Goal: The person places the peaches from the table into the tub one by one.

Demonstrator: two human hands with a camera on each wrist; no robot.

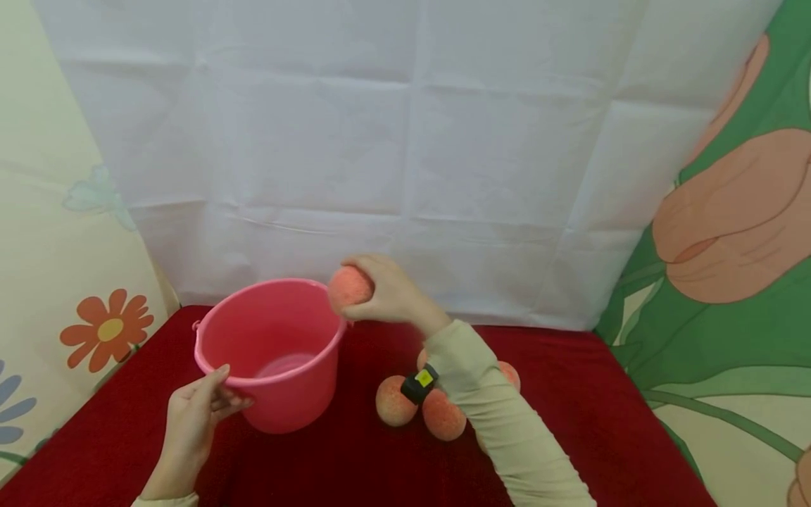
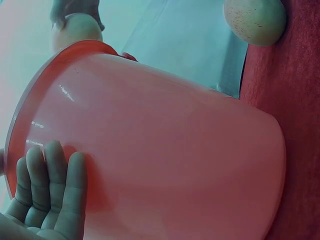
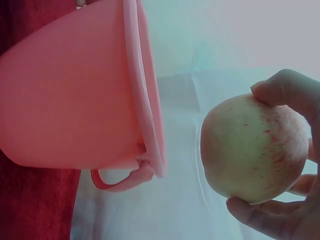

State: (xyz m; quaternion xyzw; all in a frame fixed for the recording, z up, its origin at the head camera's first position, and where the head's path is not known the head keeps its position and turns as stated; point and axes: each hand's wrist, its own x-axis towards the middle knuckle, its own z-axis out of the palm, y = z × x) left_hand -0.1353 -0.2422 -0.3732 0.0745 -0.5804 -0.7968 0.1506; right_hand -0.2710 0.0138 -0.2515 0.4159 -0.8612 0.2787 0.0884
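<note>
A pink plastic bucket (image 1: 291,398) stands upright on the left of the red cloth; no fruit shows in the part of its inside I can see. My left hand (image 1: 193,422) holds its near rim, thumb over the edge. In the left wrist view the fingers (image 2: 52,185) lie along the outer wall. My right hand (image 1: 393,292) grips a peach (image 1: 350,289) at the bucket's right rim, above rim height. In the right wrist view thumb and fingers go round the peach (image 3: 255,150), which is apart from the bucket (image 3: 75,95).
Several more peaches lie right of the bucket, among them one peach (image 1: 395,401) and another peach (image 1: 445,415), partly hidden by my right sleeve (image 1: 507,422). A white sheet (image 1: 405,155) hangs behind the red cloth (image 1: 570,408). Patterned hangings flank both sides.
</note>
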